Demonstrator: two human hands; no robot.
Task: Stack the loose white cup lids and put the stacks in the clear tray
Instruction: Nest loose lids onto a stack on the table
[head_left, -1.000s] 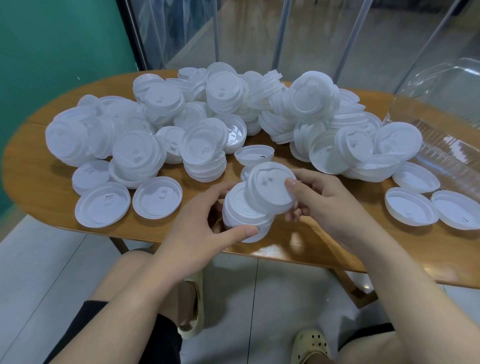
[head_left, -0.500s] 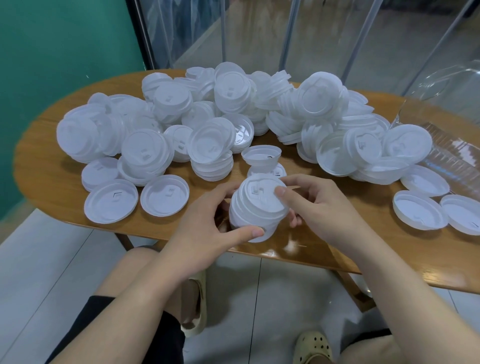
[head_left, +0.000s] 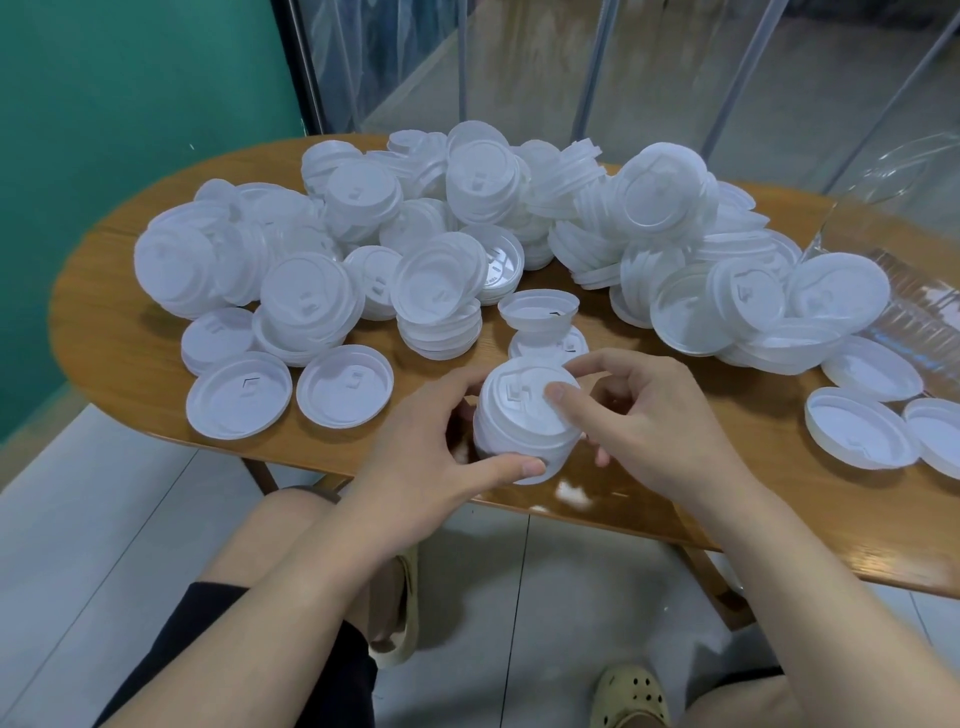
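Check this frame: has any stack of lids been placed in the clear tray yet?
No: the clear tray at the table's right end shows no lids inside, and the only gripped stack sits between the left hand and right hand.

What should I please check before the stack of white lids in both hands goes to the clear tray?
1. Left hand grips the small stack of white plastic cup lids: ok.
2. Right hand fingertip presses the top lid: ok.
3. Top lid seated flush: cannot tell.
4. Clear plastic tray within view at right: ok.
5. Room inside the tray: cannot tell.
6. Loose single white lids lying before the tray, in the path: not ok.
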